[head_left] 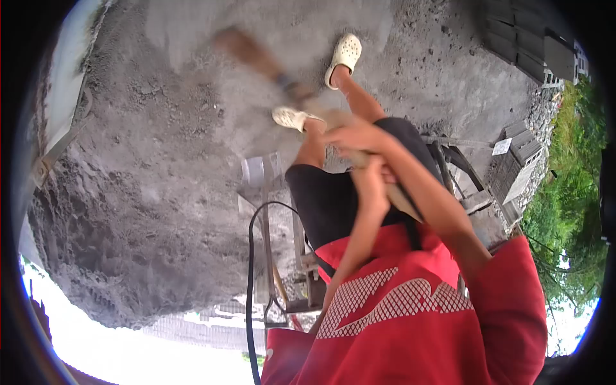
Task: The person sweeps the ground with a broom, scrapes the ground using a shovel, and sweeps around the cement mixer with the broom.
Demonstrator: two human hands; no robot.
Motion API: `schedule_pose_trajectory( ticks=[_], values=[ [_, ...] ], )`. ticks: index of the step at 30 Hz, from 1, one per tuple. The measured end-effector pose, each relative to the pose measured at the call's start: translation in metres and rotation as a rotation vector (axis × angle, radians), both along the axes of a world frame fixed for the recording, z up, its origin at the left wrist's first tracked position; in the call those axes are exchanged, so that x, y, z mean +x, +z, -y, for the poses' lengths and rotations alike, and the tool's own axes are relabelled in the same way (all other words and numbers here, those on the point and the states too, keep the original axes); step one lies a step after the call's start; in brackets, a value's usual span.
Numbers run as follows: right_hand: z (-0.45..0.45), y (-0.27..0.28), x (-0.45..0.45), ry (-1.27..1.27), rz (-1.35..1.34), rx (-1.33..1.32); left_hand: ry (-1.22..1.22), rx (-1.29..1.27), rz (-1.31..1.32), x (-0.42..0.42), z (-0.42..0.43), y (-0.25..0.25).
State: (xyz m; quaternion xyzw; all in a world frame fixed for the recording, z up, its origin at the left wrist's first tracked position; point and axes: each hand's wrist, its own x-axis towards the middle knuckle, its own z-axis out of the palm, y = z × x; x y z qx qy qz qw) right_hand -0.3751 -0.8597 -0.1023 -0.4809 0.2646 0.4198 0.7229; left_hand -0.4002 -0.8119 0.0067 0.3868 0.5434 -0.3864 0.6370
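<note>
A long-handled tool (333,119) runs slantwise across my legs, with a pale wooden handle. Its far end, brown with a dark band below it, is smeared by motion, so its exact kind cannot be made out. My left hand (371,183) is wrapped round the handle close to my waist. Farther along, toward the brown end, my right hand (359,136) also grips the handle, its fingers slightly blurred. The handle's rear end passes beside my right forearm. Below the tool are my feet in cream clogs (346,51) on grey, gritty ground (186,122).
A black cable (250,276) curves beside my left side. Wooden frames (308,282) stand close around my legs. Slatted wooden boxes (520,160) and greenery (571,179) lie at the right. A pale panel (64,77) edges the left, near dark, rough ground (96,250).
</note>
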Motion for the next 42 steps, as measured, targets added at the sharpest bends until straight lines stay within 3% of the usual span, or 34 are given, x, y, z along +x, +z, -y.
schedule_pose_trajectory(
  ticks=[2,3,4,5,7,10,11,12,13,14,15,16,17,18,20,23,24,25,26,27,28,29,30,33,35,37,38,39,40,41,42],
  values=[
    [0.073,0.059,0.007,0.015,-0.317,-0.331,-0.092,-0.27,-0.047,-0.016,0.045,0.007],
    [0.115,0.037,-0.038,0.015,-0.168,-0.397,-0.095,-0.436,-0.096,-0.03,0.059,0.003],
    [0.119,0.068,-0.03,-0.132,-0.324,-0.731,-0.133,-0.589,-0.101,-0.043,0.066,-0.004],
    [0.135,0.061,-0.05,-0.182,-0.332,-0.726,-0.133,-0.674,-0.078,-0.052,0.07,-0.01],
    [0.145,0.049,-0.078,-0.265,-0.404,-0.72,0.015,-0.904,-0.281,-0.065,0.068,-0.033],
    [0.104,0.006,-0.112,-0.223,-0.527,-0.662,-0.062,-0.75,-0.216,-0.094,0.021,-0.045],
    [0.067,-0.026,-0.125,-0.056,-0.43,-0.589,-0.027,-0.613,-0.203,-0.095,-0.013,-0.044],
    [0.016,-0.058,-0.134,0.175,-0.268,-0.514,0.178,-0.655,-0.139,-0.124,-0.061,-0.067],
    [-0.048,-0.076,-0.134,0.363,-0.106,-0.443,-0.027,-0.253,-0.145,-0.115,-0.117,-0.048],
    [-0.112,-0.078,-0.127,0.443,0.021,-0.374,0.279,-0.448,-0.185,-0.112,-0.169,-0.051],
    [-0.167,-0.069,-0.116,0.405,0.099,-0.3,0.085,-0.193,-0.154,-0.091,-0.189,-0.021],
    [-0.209,-0.057,-0.106,0.32,0.173,-0.23,0.092,-0.043,-0.119,-0.085,-0.193,-0.01],
    [-0.216,-0.026,-0.089,0.135,0.026,0.01,0.098,0.125,-0.087,-0.085,-0.195,0.007],
    [-0.189,0.02,-0.058,0.235,-0.027,0.176,0.144,0.285,-0.074,-0.084,-0.184,0.02],
    [-0.174,0.06,-0.032,0.324,0.002,0.334,0.262,0.568,0.015,-0.075,-0.148,0.019],
    [-0.181,0.069,-0.037,0.309,0.149,0.289,0.356,0.14,0.16,-0.088,-0.146,0.034],
    [-0.171,0.067,-0.045,0.307,0.164,0.28,0.152,0.287,0.103,-0.094,-0.134,0.04],
    [-0.152,0.068,-0.057,0.15,0.09,0.2,0.06,0.484,-0.002,-0.088,-0.1,0.048],
    [-0.124,0.066,-0.074,-0.008,0.014,0.113,0.039,0.38,0.003,-0.108,-0.096,0.038],
    [-0.095,0.06,-0.087,0.002,-0.138,0.147,-0.062,0.202,0.082,-0.125,-0.089,0.029],
    [-0.068,0.05,-0.11,-0.247,-0.025,0.248,-0.092,0.056,0.046,-0.126,-0.071,0.03],
    [-0.042,0.056,-0.118,-0.191,-0.081,-0.042,-0.119,-0.052,-0.053,-0.13,-0.058,0.028],
    [-0.026,0.047,-0.146,-0.314,-0.254,-0.12,-0.087,-0.244,-0.119,-0.142,-0.052,0.021],
    [-0.008,0.069,-0.163,-0.284,-0.368,-0.533,0.047,-0.64,-0.344,-0.147,-0.067,0.016],
    [-0.033,0.045,-0.193,-0.343,-0.437,-0.524,0.161,-0.832,-0.458,-0.164,-0.105,-0.014],
    [-0.08,0.011,-0.199,-0.418,-0.493,-0.459,0.165,-0.85,-0.452,-0.165,-0.158,-0.051],
    [-0.11,-0.033,-0.211,-0.176,-0.416,-0.426,0.171,-0.665,-0.378,-0.146,-0.182,-0.042],
    [-0.154,-0.074,-0.218,0.27,-0.249,-0.482,0.252,-0.541,-0.241,-0.136,-0.212,-0.033],
    [-0.202,-0.05,-0.178,0.352,-0.158,-0.489,0.781,-0.697,-0.275,-0.16,-0.261,-0.053],
    [-0.251,-0.023,-0.135,0.428,-0.064,-0.5,0.693,-0.542,-0.214,-0.127,-0.296,-0.024],
    [-0.313,-0.041,-0.15,0.047,-0.073,-0.365,0.511,-0.39,-0.139,-0.114,-0.323,-0.007]
  ],
)
